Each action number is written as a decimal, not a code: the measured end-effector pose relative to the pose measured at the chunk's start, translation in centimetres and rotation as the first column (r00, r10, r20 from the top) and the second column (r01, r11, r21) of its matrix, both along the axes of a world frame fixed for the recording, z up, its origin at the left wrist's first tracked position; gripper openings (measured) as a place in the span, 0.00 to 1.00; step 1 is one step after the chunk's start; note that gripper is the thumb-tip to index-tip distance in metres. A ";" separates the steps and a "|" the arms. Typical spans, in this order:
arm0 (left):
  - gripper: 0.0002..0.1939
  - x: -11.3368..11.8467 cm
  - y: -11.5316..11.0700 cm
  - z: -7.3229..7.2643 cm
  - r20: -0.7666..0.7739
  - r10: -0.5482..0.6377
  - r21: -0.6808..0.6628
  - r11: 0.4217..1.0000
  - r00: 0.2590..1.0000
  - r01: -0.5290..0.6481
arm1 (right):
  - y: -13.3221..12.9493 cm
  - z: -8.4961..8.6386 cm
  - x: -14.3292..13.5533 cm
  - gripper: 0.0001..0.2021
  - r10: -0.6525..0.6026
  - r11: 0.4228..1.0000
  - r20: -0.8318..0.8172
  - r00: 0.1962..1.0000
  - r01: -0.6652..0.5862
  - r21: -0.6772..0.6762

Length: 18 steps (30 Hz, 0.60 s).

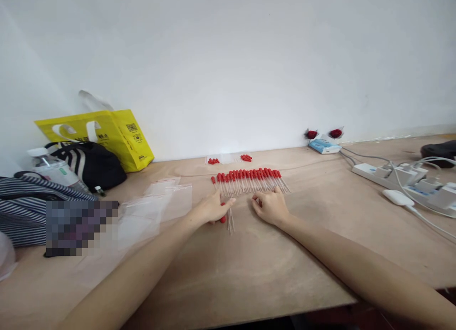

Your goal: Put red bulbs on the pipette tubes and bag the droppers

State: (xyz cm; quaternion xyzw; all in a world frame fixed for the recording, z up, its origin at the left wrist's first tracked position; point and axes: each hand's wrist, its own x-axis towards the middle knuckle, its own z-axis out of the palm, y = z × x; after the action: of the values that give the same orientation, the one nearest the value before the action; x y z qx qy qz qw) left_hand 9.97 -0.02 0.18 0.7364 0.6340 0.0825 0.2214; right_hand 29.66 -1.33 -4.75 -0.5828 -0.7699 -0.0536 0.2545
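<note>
The row of red-tipped sticks lies on the table, just beyond the hands. Its long axis runs left to right, roughly along the wall; each stick points its red end to the wall and its pale end to the person, those at the right slanting outward. The hands are apart: the left hand is by red tips and a small bunch of pale sticks, its grip unclear; the right hand is curled at the row's near side, whether holding anything cannot be told. Packed so close, the sticks could roll or cross if a fingertip nudged the pale ends, and the bunch could splay if pinched loosely.
</note>
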 end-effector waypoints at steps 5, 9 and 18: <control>0.15 -2.2 -1.1 -0.8 0.292 -0.026 0.059 0.998 0.956 0.009 | -0.7 0.5 -1.8 0.12 0.042 0.996 -0.191 0.981 -0.056 -0.069; 0.10 -3.0 -1.7 -1.8 0.481 0.012 0.111 0.991 0.877 -0.074 | -1.2 1.0 -4.5 0.16 -0.015 0.983 -0.347 0.938 -0.049 -0.176; 0.14 -3.8 -2.2 -2.6 0.382 -0.141 0.245 0.968 0.913 0.047 | -1.7 1.1 -5.5 0.10 -0.091 0.958 -0.249 0.964 0.017 -0.286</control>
State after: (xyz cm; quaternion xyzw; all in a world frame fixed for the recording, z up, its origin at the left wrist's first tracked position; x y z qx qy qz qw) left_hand 6.16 -2.23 -2.40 0.7548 0.5255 0.2923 0.2620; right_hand 24.14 -3.02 -3.60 -0.6359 -0.7134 0.1264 0.2661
